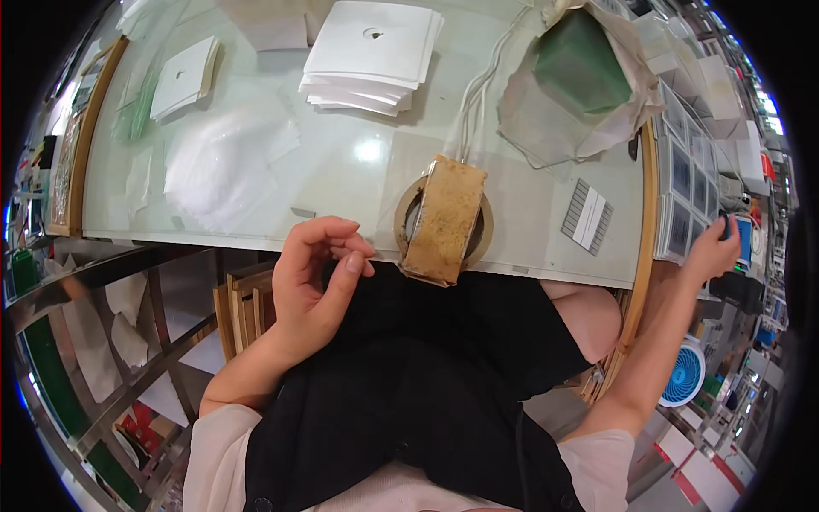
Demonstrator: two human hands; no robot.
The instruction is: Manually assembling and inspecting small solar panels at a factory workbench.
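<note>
Loosely curled, my left hand (314,277) hovers by the table's front edge, with a gap between thumb and forefinger and nothing visible in it. Just to its right, a worn tan block (444,218) lies across a roll of tape (486,229), with pale cords running back behind it. My right hand (712,253) reaches out past the table's right side, beside clear-lidded compartment boxes (682,183). Its fingers are bent around a small dark thing that I cannot make out. On the table nearest that arm lies a grey striped sheet with a white strip (587,216).
White square cards (371,47) are stacked at the back, with a smaller stack (185,77) to the left. Crumpled white plastic (213,171) lies in front of that. An open paper bag (546,119) with a green inside stands back right. A blue fan (682,373) sits below my right forearm.
</note>
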